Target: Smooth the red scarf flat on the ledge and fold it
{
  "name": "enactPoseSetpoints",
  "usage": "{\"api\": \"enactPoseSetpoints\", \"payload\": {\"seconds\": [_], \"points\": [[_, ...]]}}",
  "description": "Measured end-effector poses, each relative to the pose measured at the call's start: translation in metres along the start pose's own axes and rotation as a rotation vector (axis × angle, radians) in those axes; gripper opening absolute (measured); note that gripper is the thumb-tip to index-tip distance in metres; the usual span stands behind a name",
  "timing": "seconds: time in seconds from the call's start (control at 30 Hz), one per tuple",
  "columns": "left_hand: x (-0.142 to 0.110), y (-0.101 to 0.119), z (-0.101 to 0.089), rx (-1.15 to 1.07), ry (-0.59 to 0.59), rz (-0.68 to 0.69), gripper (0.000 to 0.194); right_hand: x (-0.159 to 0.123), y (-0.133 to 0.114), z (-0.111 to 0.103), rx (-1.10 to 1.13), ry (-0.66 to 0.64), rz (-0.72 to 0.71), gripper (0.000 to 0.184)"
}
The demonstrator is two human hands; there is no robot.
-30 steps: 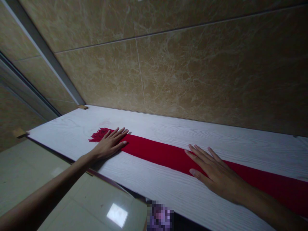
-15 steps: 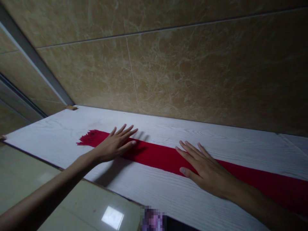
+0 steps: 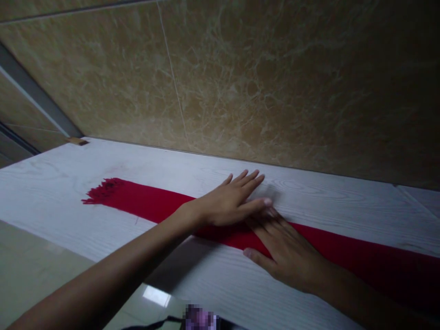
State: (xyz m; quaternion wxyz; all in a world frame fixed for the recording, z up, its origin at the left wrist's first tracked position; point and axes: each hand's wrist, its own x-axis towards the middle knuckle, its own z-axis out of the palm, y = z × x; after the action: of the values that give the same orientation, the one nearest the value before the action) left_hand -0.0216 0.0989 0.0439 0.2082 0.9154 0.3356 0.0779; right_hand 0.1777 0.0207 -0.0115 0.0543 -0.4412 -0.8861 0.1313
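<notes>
A long red scarf (image 3: 147,200) with a fringed left end lies stretched in a folded strip along a white wood-grain board. My left hand (image 3: 232,199) is open over the middle of the scarf, fingers spread and pointing away from me. Its thumb crosses in front of the fingertips of my right hand (image 3: 285,247), hiding them in part. That right hand lies flat on the scarf, its thumb held apart near the close edge. Neither hand grips anything. Under my right forearm the scarf runs out of view to the right.
The white board (image 3: 113,240) stretches across the view against a brown marbled tile wall (image 3: 220,91). A small wooden block (image 3: 77,141) sits at its far left corner by a grey metal strip (image 3: 37,91). Below is a shiny tiled floor (image 3: 41,261); a blurred-out patch (image 3: 200,317) shows at the bottom.
My left hand has moved right along the scarf, from near the fringe to beside my right hand, overlapping it in view. My right hand stays at about the same part. The view has shifted.
</notes>
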Motion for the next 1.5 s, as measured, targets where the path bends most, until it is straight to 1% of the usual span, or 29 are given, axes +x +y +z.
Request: {"api": "enactPoseSetpoints", "payload": {"seconds": [0.03,0.1,0.2,0.27,0.37,0.43,0.53,0.6,0.67,0.7,0.77,0.87,0.97,1.03,1.13,1.2,1.33,1.5], "points": [[0.009,0.005,-0.002,-0.015,0.017,0.009,0.080,0.000,0.000,0.000,0.007,0.005,0.014,0.081],[0.026,0.015,-0.001,-0.046,-0.019,0.023,0.080,0.000,0.000,0.000,0.019,-0.003,0.036,0.078],[0.042,0.028,0.010,-0.086,-0.139,0.015,0.082,0.000,-0.002,-0.003,0.052,-0.024,0.063,0.071],[0.045,0.032,0.019,-0.115,-0.156,0.045,0.080,-0.003,-0.003,-0.007,0.078,-0.029,0.100,0.070],[0.042,0.032,0.028,-0.157,-0.083,0.141,0.071,-0.010,-0.005,-0.014,0.071,-0.043,0.137,0.064],[0.039,0.029,0.030,-0.161,0.005,0.208,0.063,-0.017,-0.002,-0.018,0.028,-0.032,0.122,0.058],[0.036,0.021,0.032,-0.126,0.142,0.296,0.052,-0.030,0.013,-0.021,-0.055,0.059,0.052,0.054],[0.036,0.017,0.034,-0.088,0.181,0.321,0.048,-0.040,0.027,-0.019,-0.120,0.149,0.008,0.053],[0.036,0.014,0.037,-0.053,0.176,0.322,0.048,-0.050,0.042,-0.013,-0.194,0.235,-0.007,0.053],[0.036,0.013,0.039,-0.043,0.165,0.314,0.049,-0.054,0.048,-0.008,-0.223,0.256,-0.005,0.053],[0.037,0.012,0.043,-0.036,0.133,0.285,0.052,-0.062,0.057,0.002,-0.270,0.270,-0.017,0.055],[0.038,0.011,0.050,-0.041,0.069,0.239,0.057,-0.067,0.059,0.011,-0.312,0.260,-0.032,0.055],[0.040,0.009,0.055,-0.032,0.032,0.208,0.062,-0.069,0.057,0.010,-0.314,0.269,-0.040,0.056],[0.041,0.008,0.056,-0.012,0.023,0.199,0.064,-0.072,0.058,0.007,-0.306,0.290,-0.044,0.060],[0.042,0.008,0.056,0.021,0.006,0.197,0.066,-0.079,0.062,0.005,-0.309,0.313,-0.053,0.066],[0.042,0.008,0.056,0.033,0.003,0.197,0.065,-0.084,0.066,0.007,-0.319,0.306,-0.055,0.068],[0.041,0.009,0.055,0.050,0.006,0.214,0.062,-0.087,0.069,0.011,-0.316,0.271,-0.034,0.067],[0.039,0.012,0.053,0.072,0.002,0.218,0.060,-0.085,0.068,0.009,-0.283,0.243,-0.001,0.063]]}}
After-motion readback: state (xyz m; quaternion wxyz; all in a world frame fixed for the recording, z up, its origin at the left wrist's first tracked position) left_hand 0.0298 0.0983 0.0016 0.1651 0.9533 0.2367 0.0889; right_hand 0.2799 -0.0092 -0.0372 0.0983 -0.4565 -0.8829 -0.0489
